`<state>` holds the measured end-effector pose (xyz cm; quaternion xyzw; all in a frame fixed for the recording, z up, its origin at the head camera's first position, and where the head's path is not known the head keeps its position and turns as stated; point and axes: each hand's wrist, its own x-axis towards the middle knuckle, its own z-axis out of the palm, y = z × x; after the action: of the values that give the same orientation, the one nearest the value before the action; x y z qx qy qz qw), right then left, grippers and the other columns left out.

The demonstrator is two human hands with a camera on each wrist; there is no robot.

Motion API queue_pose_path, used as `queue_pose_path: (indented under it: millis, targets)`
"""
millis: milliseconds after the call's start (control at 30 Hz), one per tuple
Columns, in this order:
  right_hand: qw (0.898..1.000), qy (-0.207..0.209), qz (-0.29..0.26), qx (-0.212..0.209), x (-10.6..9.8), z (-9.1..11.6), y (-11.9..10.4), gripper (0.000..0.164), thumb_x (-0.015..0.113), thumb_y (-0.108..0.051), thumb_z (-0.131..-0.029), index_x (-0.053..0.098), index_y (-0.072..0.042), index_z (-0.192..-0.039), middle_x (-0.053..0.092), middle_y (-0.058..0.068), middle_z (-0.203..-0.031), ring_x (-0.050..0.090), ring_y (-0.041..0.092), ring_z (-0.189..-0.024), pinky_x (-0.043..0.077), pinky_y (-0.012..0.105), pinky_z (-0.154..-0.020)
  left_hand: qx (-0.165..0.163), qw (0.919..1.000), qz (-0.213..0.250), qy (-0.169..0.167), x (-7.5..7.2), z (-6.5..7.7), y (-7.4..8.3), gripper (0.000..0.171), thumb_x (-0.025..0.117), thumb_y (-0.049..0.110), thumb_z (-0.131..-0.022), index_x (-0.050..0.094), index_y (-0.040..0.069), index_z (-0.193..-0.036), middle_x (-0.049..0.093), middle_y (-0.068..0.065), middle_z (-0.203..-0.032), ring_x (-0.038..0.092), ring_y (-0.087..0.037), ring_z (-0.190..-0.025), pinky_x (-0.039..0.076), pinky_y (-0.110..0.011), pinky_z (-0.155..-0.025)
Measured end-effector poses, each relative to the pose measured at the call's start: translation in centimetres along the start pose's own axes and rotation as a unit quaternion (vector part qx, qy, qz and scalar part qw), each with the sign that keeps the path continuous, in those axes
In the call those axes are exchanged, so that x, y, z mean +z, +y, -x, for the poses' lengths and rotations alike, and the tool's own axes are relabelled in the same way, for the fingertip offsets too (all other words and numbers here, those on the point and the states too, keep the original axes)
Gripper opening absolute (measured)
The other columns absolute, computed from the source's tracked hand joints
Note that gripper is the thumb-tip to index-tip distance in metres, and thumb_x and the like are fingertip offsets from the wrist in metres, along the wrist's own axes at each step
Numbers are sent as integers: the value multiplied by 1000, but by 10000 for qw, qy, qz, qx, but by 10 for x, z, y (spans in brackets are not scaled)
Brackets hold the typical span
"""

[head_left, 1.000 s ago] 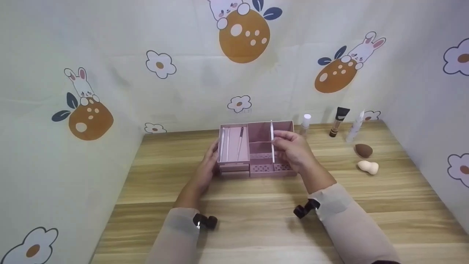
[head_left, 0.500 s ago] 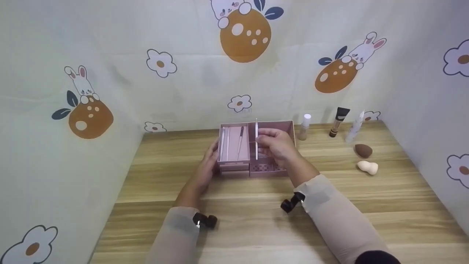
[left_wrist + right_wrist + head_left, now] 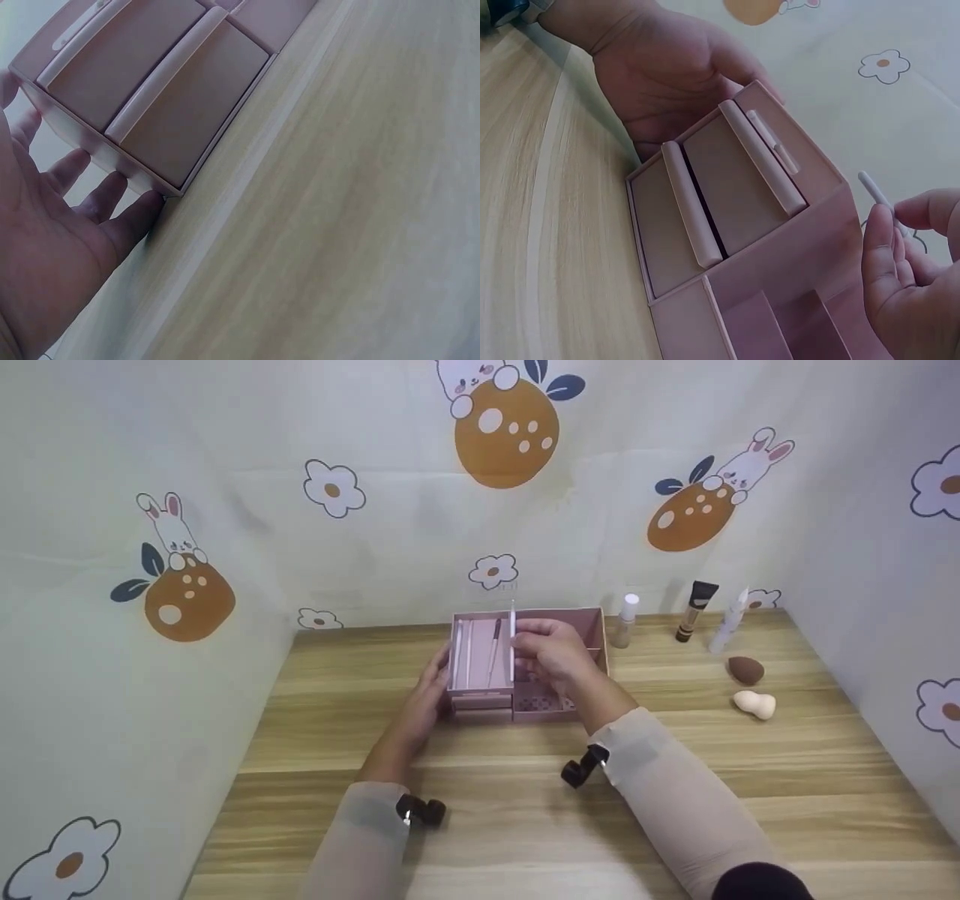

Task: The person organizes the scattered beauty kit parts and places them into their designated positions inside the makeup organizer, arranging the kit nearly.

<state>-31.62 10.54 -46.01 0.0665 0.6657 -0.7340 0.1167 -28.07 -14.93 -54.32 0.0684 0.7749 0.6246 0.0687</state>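
A pink desk organizer (image 3: 481, 703) stands against the back wall, with drawers on its left and open compartments on its right. My left hand (image 3: 427, 694) rests against its left side; in the left wrist view its fingertips (image 3: 112, 187) touch the side wall. Between thumb and fingers, my right hand (image 3: 559, 656) pinches a slim white pen-like stick (image 3: 513, 641), held above the organizer near the tray's right edge. In the top tray lie a thin stick with a dark upper part (image 3: 495, 645) and two pale slim sticks (image 3: 460, 652). My right hand covers part of the compartments.
Right of the organizer stand a small white-capped bottle (image 3: 625, 622), a black-capped tube (image 3: 695, 611) and a white tube (image 3: 729, 622). Nearer lie a brown makeup sponge (image 3: 745, 669) and a cream one (image 3: 754, 704). A patterned wall sheet (image 3: 405, 547) closes off the back.
My right hand has carried the white stick leftward, from over the right compartments to the edge of the tray. The left hand keeps its place on the organizer.
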Motion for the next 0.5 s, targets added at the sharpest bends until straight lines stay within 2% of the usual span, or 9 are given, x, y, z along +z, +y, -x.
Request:
queue_pose_path:
  millis: [200, 333, 500]
  targets:
    - [9999, 84, -121, -59, 1, -5, 4, 38, 75, -2, -94, 71, -4, -132, 74, 9, -111, 74, 17, -81, 67, 32, -81, -56, 10000, 15, -26, 0, -1, -2, 53, 39, 68, -108, 29, 65, -159, 26, 22, -175, 13, -23, -169, 5, -68, -134]
    - [9999, 55, -132, -92, 1, -9, 9, 38, 73, 1, -94, 70, 0, -132, 74, 8, -105, 74, 15, -78, 68, 35, -84, -62, 10000, -23, -35, -1, -1, -2, 57, 38, 69, -108, 27, 60, -163, 25, 23, -175, 12, -24, -169, 5, -69, -134]
    - [9999, 67, 33, -130, 3, -10, 10, 38, 74, 0, -94, 71, -2, -131, 76, 9, -104, 73, 14, -75, 66, 44, -94, 9, 10000, 76, -63, -1, 0, -2, 56, 39, 65, -109, 27, 57, -164, 26, 21, -176, 12, -24, -169, 5, -67, -135]
